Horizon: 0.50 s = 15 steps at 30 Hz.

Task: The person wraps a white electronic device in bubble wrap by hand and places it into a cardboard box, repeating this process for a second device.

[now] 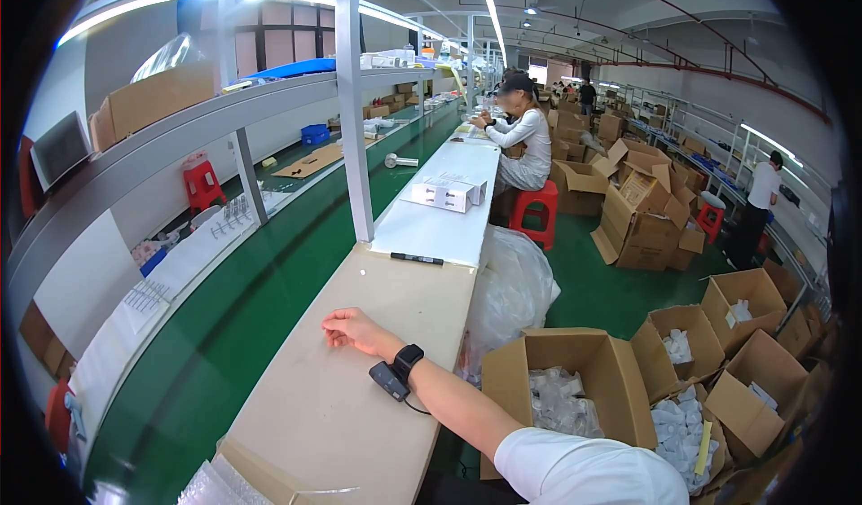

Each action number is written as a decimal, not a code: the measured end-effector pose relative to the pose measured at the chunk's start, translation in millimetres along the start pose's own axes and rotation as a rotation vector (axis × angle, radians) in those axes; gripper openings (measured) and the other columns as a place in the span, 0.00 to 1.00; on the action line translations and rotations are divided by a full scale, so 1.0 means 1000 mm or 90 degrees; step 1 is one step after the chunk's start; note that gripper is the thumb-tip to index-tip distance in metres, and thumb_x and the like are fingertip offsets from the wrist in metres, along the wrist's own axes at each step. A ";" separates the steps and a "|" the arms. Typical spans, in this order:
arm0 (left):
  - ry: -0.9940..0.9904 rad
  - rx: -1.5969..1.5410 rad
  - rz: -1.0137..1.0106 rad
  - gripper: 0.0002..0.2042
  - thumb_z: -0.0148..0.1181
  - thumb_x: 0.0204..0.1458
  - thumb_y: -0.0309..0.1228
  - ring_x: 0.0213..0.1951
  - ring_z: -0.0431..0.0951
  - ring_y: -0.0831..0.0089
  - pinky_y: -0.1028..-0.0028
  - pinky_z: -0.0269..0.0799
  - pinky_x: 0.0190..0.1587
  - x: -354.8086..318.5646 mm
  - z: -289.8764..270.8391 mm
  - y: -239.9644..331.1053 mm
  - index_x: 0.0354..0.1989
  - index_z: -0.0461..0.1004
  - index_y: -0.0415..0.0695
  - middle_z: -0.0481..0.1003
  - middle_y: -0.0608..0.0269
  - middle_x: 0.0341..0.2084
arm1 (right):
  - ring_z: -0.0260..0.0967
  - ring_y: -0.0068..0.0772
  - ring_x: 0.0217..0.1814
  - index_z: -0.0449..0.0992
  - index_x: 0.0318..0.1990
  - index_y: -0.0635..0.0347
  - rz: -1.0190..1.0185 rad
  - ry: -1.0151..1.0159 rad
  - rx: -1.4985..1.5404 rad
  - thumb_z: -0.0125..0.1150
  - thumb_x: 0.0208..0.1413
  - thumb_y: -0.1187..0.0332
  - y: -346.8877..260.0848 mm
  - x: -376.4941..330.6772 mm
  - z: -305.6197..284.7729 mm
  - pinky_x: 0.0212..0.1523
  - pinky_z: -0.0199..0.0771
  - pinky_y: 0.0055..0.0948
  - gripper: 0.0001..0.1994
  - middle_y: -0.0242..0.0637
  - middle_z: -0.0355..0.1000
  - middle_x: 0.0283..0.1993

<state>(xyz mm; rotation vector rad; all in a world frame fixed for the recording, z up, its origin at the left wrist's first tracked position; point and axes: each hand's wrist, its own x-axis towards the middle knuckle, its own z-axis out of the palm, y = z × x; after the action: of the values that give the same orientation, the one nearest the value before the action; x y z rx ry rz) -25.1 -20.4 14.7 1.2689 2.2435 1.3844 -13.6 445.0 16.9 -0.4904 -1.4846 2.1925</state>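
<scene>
My right hand rests palm down on the beige worktable, fingers loosely curled and holding nothing. A black band with a small black device sits on that wrist, and my forearm runs back to a white sleeve at the lower right. The tabletop around the hand is bare. Farther along the bench lie a black pen and a small white box. My left hand is out of view.
A green conveyor belt runs along the left of the bench. An open cardboard box of bagged parts and a clear plastic bag stand to the right, with several more open boxes beyond. A person sits on a red stool; another stands far right.
</scene>
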 end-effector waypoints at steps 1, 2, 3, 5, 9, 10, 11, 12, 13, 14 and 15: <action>-0.002 -0.006 0.003 0.09 0.65 0.54 0.33 0.18 0.63 0.80 0.76 0.59 0.21 0.001 0.000 0.001 0.27 0.75 0.44 0.68 0.69 0.15 | 0.72 0.25 0.29 0.74 0.37 0.62 -0.003 0.002 0.004 0.58 0.60 0.70 0.000 0.001 0.000 0.30 0.73 0.23 0.05 0.33 0.72 0.30; -0.004 -0.011 0.005 0.09 0.65 0.54 0.33 0.18 0.63 0.80 0.76 0.59 0.21 0.003 0.000 0.002 0.26 0.75 0.44 0.68 0.69 0.15 | 0.72 0.26 0.28 0.74 0.37 0.63 -0.007 0.004 0.008 0.58 0.59 0.70 0.001 0.002 0.000 0.29 0.73 0.23 0.05 0.34 0.71 0.29; -0.007 -0.018 0.009 0.09 0.65 0.54 0.34 0.18 0.63 0.80 0.76 0.59 0.21 0.003 0.000 0.002 0.26 0.75 0.44 0.68 0.70 0.15 | 0.72 0.26 0.28 0.74 0.37 0.63 -0.006 0.003 0.009 0.58 0.59 0.70 0.001 0.002 0.000 0.29 0.73 0.23 0.05 0.34 0.71 0.29; -0.011 -0.014 -0.003 0.09 0.65 0.54 0.34 0.18 0.63 0.81 0.76 0.59 0.21 0.003 -0.001 0.001 0.26 0.75 0.44 0.68 0.70 0.14 | 0.72 0.26 0.28 0.74 0.37 0.63 -0.002 0.009 0.008 0.57 0.60 0.70 0.001 0.002 -0.001 0.30 0.73 0.23 0.05 0.34 0.71 0.30; -0.022 -0.005 -0.020 0.09 0.65 0.53 0.35 0.18 0.63 0.81 0.76 0.59 0.21 0.002 -0.003 -0.002 0.26 0.75 0.45 0.69 0.70 0.14 | 0.72 0.27 0.29 0.73 0.37 0.64 -0.003 0.006 0.013 0.57 0.60 0.70 0.003 0.003 0.000 0.30 0.72 0.24 0.05 0.35 0.71 0.30; -0.022 -0.001 -0.016 0.09 0.65 0.53 0.35 0.18 0.63 0.81 0.76 0.60 0.21 0.002 -0.003 -0.004 0.26 0.75 0.45 0.69 0.70 0.14 | 0.73 0.27 0.29 0.73 0.37 0.64 -0.005 0.003 0.015 0.57 0.60 0.71 0.003 0.004 0.000 0.30 0.72 0.24 0.05 0.35 0.71 0.30; -0.022 0.003 -0.012 0.09 0.65 0.53 0.36 0.18 0.63 0.81 0.76 0.60 0.21 0.002 -0.003 -0.005 0.26 0.76 0.45 0.69 0.69 0.14 | 0.73 0.27 0.29 0.73 0.37 0.64 -0.004 0.002 0.016 0.57 0.60 0.71 0.004 0.004 0.000 0.30 0.72 0.24 0.05 0.35 0.71 0.30; -0.022 0.003 -0.013 0.09 0.65 0.53 0.36 0.18 0.63 0.81 0.76 0.60 0.21 0.002 -0.004 -0.004 0.26 0.76 0.45 0.69 0.69 0.14 | 0.73 0.27 0.29 0.73 0.37 0.64 -0.004 0.002 0.016 0.57 0.60 0.71 0.004 0.003 0.000 0.30 0.72 0.24 0.05 0.35 0.71 0.30; -0.021 0.007 -0.014 0.10 0.65 0.53 0.36 0.18 0.64 0.80 0.76 0.60 0.21 0.002 -0.004 -0.003 0.26 0.76 0.44 0.69 0.69 0.14 | 0.73 0.27 0.29 0.73 0.37 0.64 -0.003 0.003 0.017 0.56 0.60 0.71 0.004 0.003 0.001 0.30 0.72 0.24 0.05 0.35 0.71 0.30; -0.021 0.010 -0.016 0.10 0.65 0.53 0.36 0.18 0.64 0.80 0.75 0.60 0.21 0.003 -0.004 -0.001 0.26 0.76 0.44 0.69 0.68 0.14 | 0.73 0.28 0.29 0.73 0.37 0.64 -0.003 0.003 0.018 0.56 0.60 0.71 0.004 0.002 0.002 0.30 0.73 0.24 0.05 0.35 0.71 0.30; -0.022 0.014 -0.017 0.10 0.65 0.53 0.36 0.18 0.65 0.80 0.75 0.61 0.21 0.003 -0.005 -0.001 0.25 0.76 0.44 0.70 0.68 0.14 | 0.73 0.28 0.29 0.73 0.37 0.64 -0.003 0.003 0.018 0.56 0.60 0.71 0.004 0.003 0.001 0.30 0.73 0.24 0.05 0.35 0.71 0.30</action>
<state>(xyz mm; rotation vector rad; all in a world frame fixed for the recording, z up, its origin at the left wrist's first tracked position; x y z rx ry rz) -29.8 -21.3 17.4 1.2557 2.2500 1.3223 -17.1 443.9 13.3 -0.4826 -1.4487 2.2043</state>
